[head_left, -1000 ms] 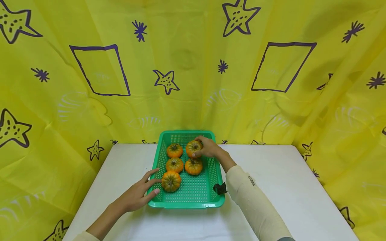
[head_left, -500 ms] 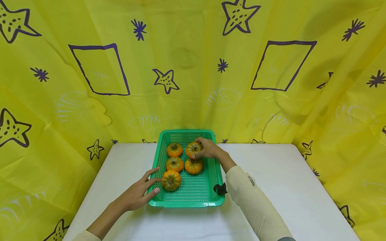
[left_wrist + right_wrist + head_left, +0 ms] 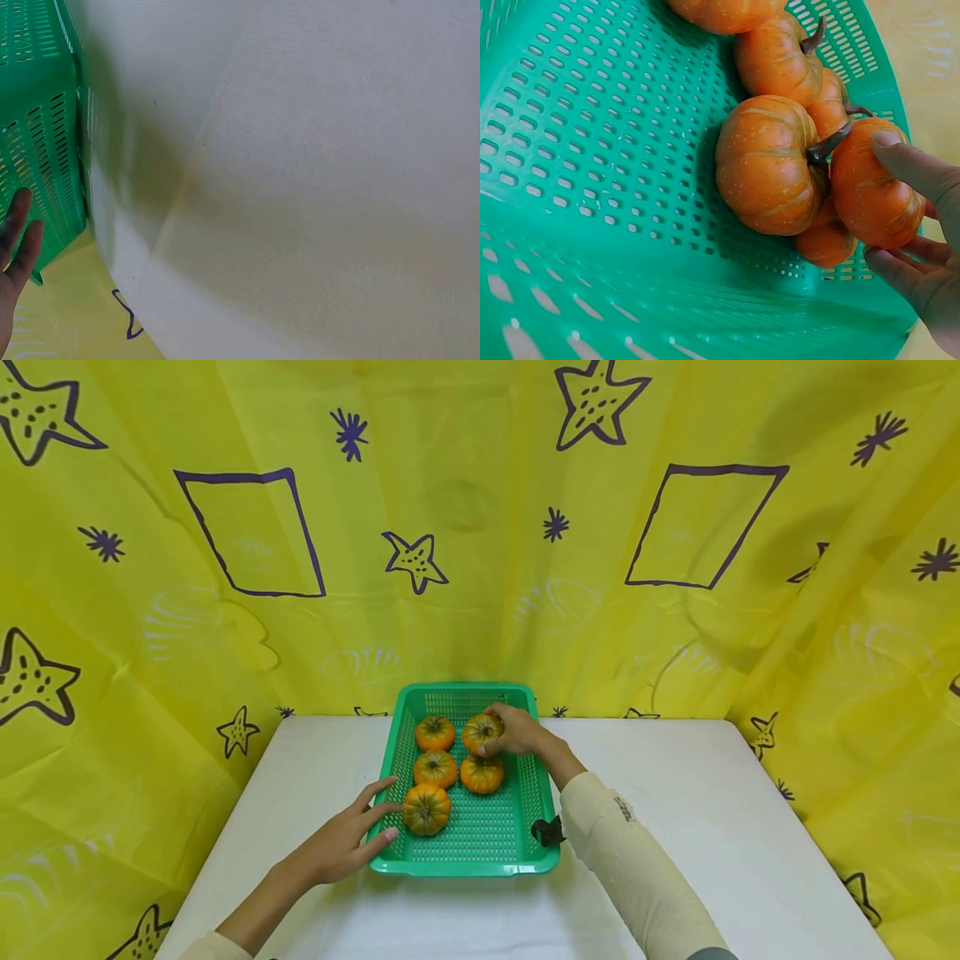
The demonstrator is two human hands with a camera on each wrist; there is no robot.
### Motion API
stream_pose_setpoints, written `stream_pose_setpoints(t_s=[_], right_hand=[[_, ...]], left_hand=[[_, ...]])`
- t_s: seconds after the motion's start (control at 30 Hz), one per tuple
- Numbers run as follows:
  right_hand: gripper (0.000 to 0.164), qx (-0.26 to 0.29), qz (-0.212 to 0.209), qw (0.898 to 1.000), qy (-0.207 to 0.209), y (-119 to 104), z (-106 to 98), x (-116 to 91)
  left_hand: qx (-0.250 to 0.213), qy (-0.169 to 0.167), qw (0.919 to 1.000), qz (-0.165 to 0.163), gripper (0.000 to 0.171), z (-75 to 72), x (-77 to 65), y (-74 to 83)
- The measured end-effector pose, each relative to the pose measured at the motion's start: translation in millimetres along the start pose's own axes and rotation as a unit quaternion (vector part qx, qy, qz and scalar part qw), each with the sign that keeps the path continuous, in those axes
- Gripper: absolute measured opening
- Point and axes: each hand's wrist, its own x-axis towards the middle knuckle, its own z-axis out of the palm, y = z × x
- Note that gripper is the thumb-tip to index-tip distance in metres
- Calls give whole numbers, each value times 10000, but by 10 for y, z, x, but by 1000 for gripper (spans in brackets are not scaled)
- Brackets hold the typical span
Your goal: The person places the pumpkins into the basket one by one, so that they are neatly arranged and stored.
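Note:
Several small orange pumpkins sit in a green plastic basket (image 3: 480,867). My right hand (image 3: 517,732) grips the pumpkin (image 3: 477,732) at the back right, thumb on its near side and fingers round the far side. In the right wrist view this pumpkin (image 3: 874,187) is held beside another with a dark stem (image 3: 769,165), and a further one (image 3: 825,241) shows partly below them. My left hand (image 3: 341,843) lies at the basket's left side with fingers spread over the rim, near the front left pumpkin (image 3: 426,810). In the left wrist view its fingers show against the perforated outer wall (image 3: 45,165).
The basket stands on a white table (image 3: 660,827), close to its back edge. A yellow curtain (image 3: 480,527) with starfish drawings surrounds the table at the back and sides. A black strip (image 3: 547,832) hangs at the basket's right rim, by the right sleeve (image 3: 630,852).
The pumpkin in my right hand has come slightly nearer the pumpkin in front of it. My left hand has stayed in place.

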Motion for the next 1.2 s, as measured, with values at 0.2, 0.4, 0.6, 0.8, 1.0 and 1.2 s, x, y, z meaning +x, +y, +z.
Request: stream_pose_setpoints(t_s=[0.2, 0.4, 0.6, 0.8, 1.0, 1.2], right_hand=[[70, -39, -22, 9999, -133, 5, 2, -8], [72, -58, -73, 9999, -117, -1, -1, -34], [72, -24, -73, 9997, -221, 16, -3, -64], [73, 20, -82, 9993, -358, 20, -44, -106], [74, 86, 65, 9988, -483, 44, -66, -140], [74, 107, 145, 9981, -592, 43, -73, -155]], left_hand=[[0, -2, 10000, -2, 35, 2, -1, 2], [-1, 11, 10000, -9, 35, 2, -3, 1], [11, 19, 10000, 11, 35, 9, -5, 0], [-7, 28, 10000, 35, 35, 11, -1, 0], [-17, 42, 10000, 64, 35, 2, -3, 2], [-13, 21, 10000, 33, 36, 5, -7, 7]])
